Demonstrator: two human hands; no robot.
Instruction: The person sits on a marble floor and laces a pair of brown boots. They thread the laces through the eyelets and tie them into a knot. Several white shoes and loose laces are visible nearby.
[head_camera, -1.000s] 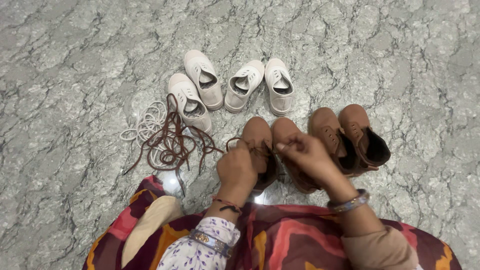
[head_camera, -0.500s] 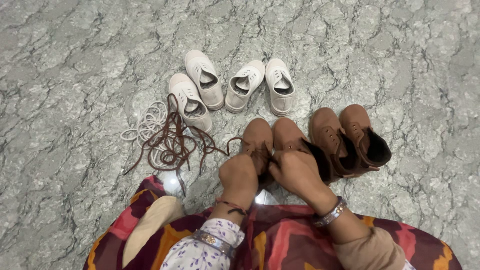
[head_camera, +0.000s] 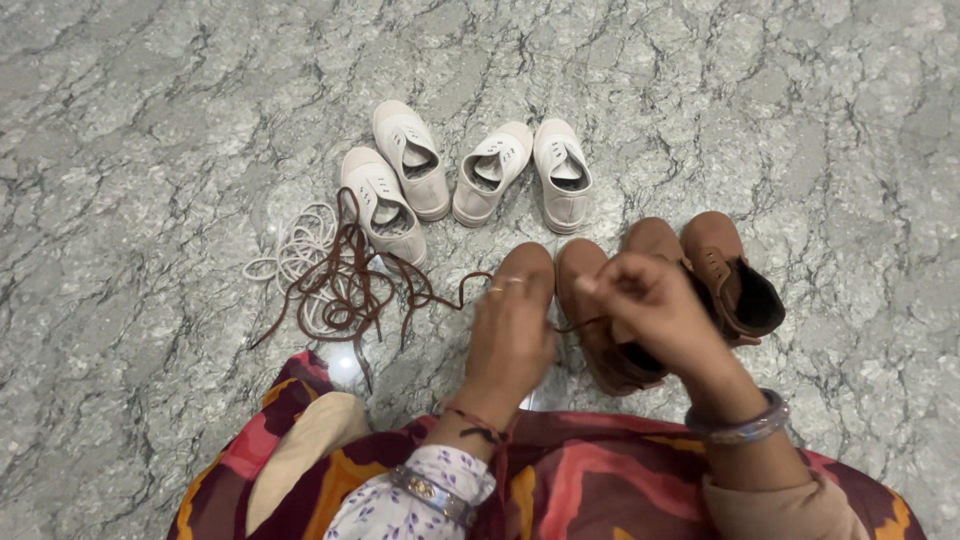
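Left hand (head_camera: 512, 325) is pressed flat on the brown boot (head_camera: 528, 268) to steady it, while right hand (head_camera: 650, 305) beside it is pinched on the lace (head_camera: 572, 325), kept taut.

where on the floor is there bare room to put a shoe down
Bare floor lies left of the lace tangle and beyond the white shoes; also right of the brown boots. Crowded: the middle, where the left hand and right hand work over a boot.

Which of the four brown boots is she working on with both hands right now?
The leftmost brown boot, next to the tangle of brown laces. Her left hand covers it and her right hand pulls a lace from it; the others lie further right.
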